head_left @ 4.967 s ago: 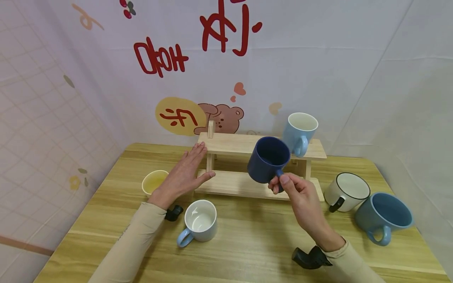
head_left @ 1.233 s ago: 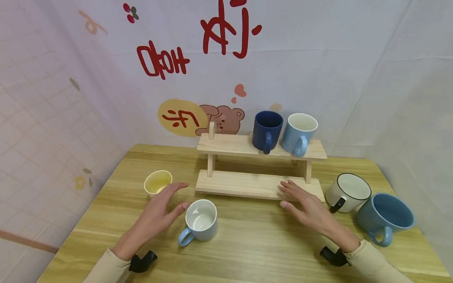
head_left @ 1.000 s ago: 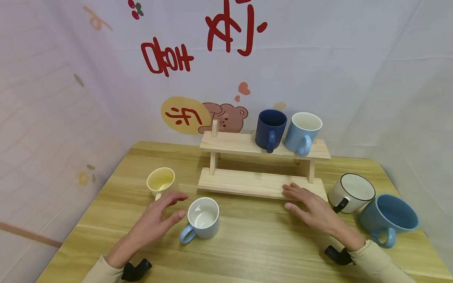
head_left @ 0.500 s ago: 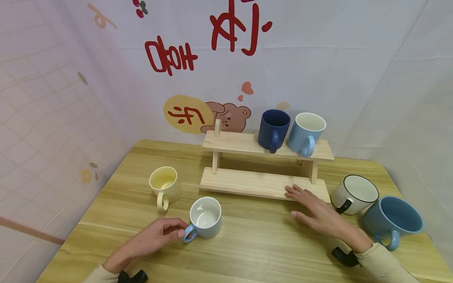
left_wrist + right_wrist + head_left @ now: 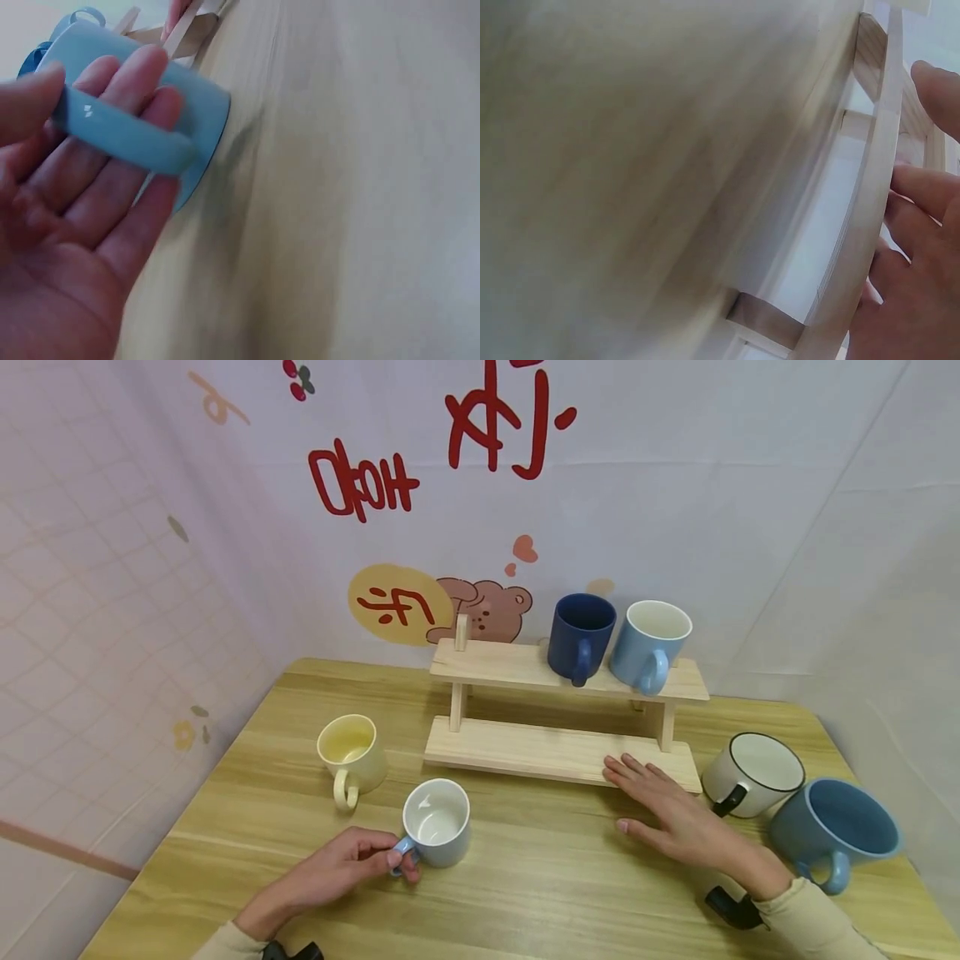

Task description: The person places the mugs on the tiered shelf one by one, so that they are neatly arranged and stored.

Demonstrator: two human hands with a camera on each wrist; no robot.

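Observation:
A light blue mug with a white inside (image 5: 438,822) stands upright on the table. My left hand (image 5: 348,868) holds it by the handle. In the left wrist view the fingers pass behind the handle (image 5: 124,139), with the thumb on its near end. My right hand (image 5: 667,810) rests with relaxed, spread fingers on the front of the lower shelf of a wooden two-tier rack (image 5: 525,750). A navy mug (image 5: 577,639) and another light blue mug (image 5: 647,643) stand side by side on the upper shelf, handles facing me.
Left of the held mug stands a yellow cup (image 5: 356,764). To the right of the rack are a white mug with a black rim (image 5: 750,781) and a large blue mug (image 5: 832,827). A printed cloth wall (image 5: 675,510) rises behind the table (image 5: 555,893).
The navy mug went from my right hand to the upper shelf. My right hand lowered to the lower shelf. My left hand left the rack and took the light blue mug's handle.

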